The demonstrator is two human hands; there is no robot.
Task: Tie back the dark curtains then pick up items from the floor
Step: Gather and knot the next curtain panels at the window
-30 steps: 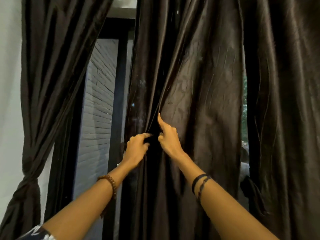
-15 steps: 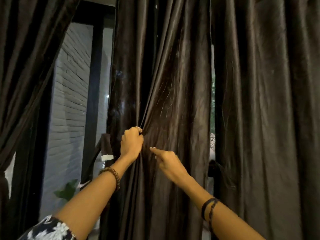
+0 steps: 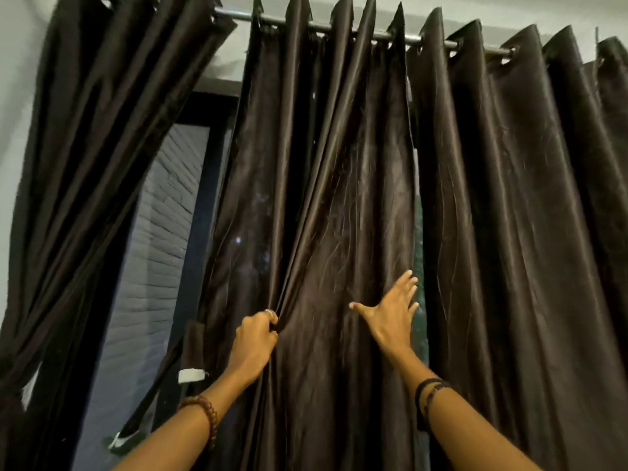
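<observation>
- Head view, only view given; places told from the curtain rod (image 3: 339, 28), a metal bar running across the top
- Middle curtain panel (image 3: 326, 215) hangs straight down from the rod's centre on its eyelets — dark, glossy, finely creased; judged light, soft and slippery, likely to slide out of a loose pinch
- Left hand (image 3: 255, 338), well below the rod, is closed tight on a bunch of folds near the panel's left part; pleats fan upward from that fist
- Right hand (image 3: 394, 314), same level and to the right, is spread wide, palm flat on the cloth, fingertips at the panel's right edge — holding nothing
- Best hold, as a judgement: gather the full width at this height into one bundle, then wrap; the fabric crushes easily and has no stiffness to resist
- Tie-back strap (image 3: 195, 351), dark with a white tab, dangles just left of the left hand, near enough to reach
- Left curtain (image 3: 85, 164), under the rod's left end, is already drawn aside and cinched low
- Right curtain (image 3: 516, 232), under the rod's right end, hangs loose, untied, with a slim gap between it and the middle panel
- Brick wall (image 3: 159, 249) shows through the opening; nothing blocks the gathering; floor out of sight
</observation>
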